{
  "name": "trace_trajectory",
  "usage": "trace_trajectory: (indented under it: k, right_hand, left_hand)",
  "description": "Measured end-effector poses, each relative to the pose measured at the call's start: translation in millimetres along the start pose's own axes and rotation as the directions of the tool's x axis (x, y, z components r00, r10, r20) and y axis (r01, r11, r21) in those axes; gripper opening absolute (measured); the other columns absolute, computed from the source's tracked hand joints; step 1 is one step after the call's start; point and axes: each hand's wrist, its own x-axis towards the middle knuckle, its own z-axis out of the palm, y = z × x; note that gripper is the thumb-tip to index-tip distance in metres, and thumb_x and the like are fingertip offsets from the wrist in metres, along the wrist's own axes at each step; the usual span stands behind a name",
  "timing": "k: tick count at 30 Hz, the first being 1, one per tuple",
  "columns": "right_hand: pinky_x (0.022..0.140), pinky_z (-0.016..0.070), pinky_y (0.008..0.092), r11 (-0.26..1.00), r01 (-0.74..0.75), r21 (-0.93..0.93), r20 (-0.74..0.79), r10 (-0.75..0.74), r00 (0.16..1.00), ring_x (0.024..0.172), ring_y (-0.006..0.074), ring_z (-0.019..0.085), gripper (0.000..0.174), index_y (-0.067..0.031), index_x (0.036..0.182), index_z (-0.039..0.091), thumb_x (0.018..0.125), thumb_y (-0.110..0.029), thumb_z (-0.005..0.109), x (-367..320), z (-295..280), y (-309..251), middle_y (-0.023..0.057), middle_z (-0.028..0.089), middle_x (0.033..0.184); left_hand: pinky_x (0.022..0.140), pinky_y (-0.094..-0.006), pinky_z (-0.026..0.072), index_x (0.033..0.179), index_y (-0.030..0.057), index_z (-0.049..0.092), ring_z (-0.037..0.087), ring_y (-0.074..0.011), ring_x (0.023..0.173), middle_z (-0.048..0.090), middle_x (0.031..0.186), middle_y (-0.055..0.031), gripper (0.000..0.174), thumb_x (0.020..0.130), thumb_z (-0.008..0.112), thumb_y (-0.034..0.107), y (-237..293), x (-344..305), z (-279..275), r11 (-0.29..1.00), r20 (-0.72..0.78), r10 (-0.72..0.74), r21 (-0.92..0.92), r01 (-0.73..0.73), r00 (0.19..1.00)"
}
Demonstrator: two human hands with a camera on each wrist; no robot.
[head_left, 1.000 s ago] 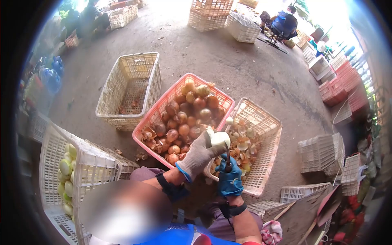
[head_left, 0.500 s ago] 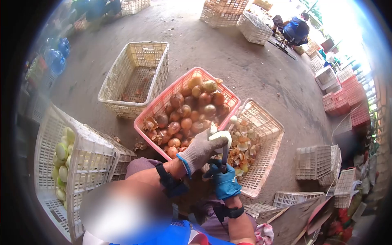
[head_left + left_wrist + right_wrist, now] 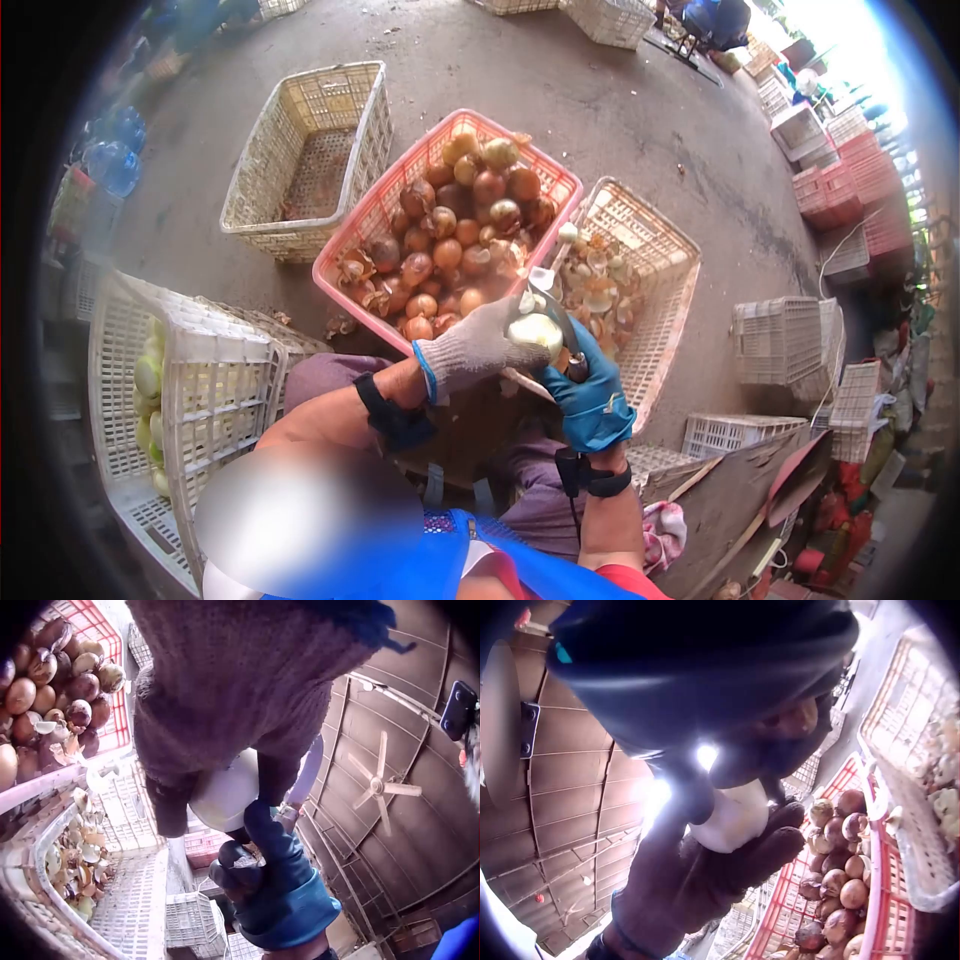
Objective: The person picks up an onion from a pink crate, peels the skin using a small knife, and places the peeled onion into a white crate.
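My left hand (image 3: 478,345), in a grey knitted glove, holds a peeled white onion (image 3: 537,333) above the gap between two baskets. In the left wrist view the fingers wrap both sides of the onion (image 3: 225,796). My right hand (image 3: 592,398) wears a blue rubber glove and grips the dark handle of a knife (image 3: 556,315). The blade runs along the onion's far right side, right at its surface. Beneath the hands, a pink basket (image 3: 348,296) holds many brown-skinned onions (image 3: 440,222). A pale basket (image 3: 668,345) beside it contains onion skins (image 3: 603,285).
At left, a tall white crate (image 3: 220,345) stands close by, with peeled onions (image 3: 148,378) inside. Another pale basket (image 3: 232,226) sits on the floor beyond. Stacked crates (image 3: 775,340) and a board (image 3: 735,500) lie to the right.
My right hand has turned and come up from below the onion to its right side, bringing the blade along its far edge. The left hand keeps holding the onion. The head view has tilted down.
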Motion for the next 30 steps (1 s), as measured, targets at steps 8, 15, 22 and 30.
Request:
trace_trajectory:
  k: [8, 15, 22, 30]
  right_hand:
    - [0.091, 0.0579, 0.0295, 0.99, -0.028, 0.136, 0.025, 0.025, 0.999, 0.109, 0.0155, 0.068, 0.065, -0.0051, 0.152, 0.051, 0.091, 0.004, 0.07, 0, -4, -10, 0.0096, 0.068, 0.133]
    - [0.095, 0.0561, 0.0313, 0.972, -0.094, 0.214, 0.015, 0.092, 0.996, 0.116, 0.0158, 0.066, 0.06, -0.005, 0.149, 0.054, 0.092, 0.0, 0.072, -2, -3, -7, 0.0101, 0.068, 0.135]
    - [0.101, 0.0533, 0.031, 0.958, -0.092, 0.272, -0.025, 0.103, 0.994, 0.118, 0.0168, 0.065, 0.054, -0.003, 0.147, 0.056, 0.094, 0.0, 0.068, -2, -4, -3, 0.0104, 0.066, 0.136]
    - [0.102, 0.0514, 0.0307, 0.941, -0.151, 0.302, -0.014, 0.163, 0.987, 0.119, 0.0157, 0.064, 0.054, -0.0036, 0.149, 0.054, 0.096, 0.001, 0.065, -4, -8, -11, 0.0069, 0.065, 0.137]
  left_hand:
    - [0.102, -0.0321, 0.05, 0.141, 0.0015, 0.054, 0.062, -0.0147, 0.117, 0.067, 0.129, -0.0077, 0.062, 0.09, 0.082, 0.022, -4, -1, -9, 0.998, 0.148, -0.057, -0.03, 0.062, 0.987]
    - [0.101, -0.031, 0.0513, 0.144, 0.0007, 0.054, 0.064, -0.0155, 0.116, 0.067, 0.129, -0.0067, 0.058, 0.091, 0.075, 0.012, -6, -2, -10, 0.991, 0.136, -0.11, -0.06, 0.119, 0.985]
    - [0.095, -0.027, 0.0539, 0.144, -0.0021, 0.055, 0.066, -0.0137, 0.111, 0.068, 0.126, -0.0072, 0.055, 0.09, 0.067, 0.003, -29, 5, -10, 0.921, 0.119, -0.078, -0.372, 0.117, 0.99]
    - [0.092, -0.0258, 0.0546, 0.144, -0.0015, 0.055, 0.067, -0.0116, 0.108, 0.069, 0.126, -0.0065, 0.052, 0.093, 0.064, 0.004, -31, 6, -8, 0.949, 0.106, -0.069, -0.301, 0.098, 0.992]
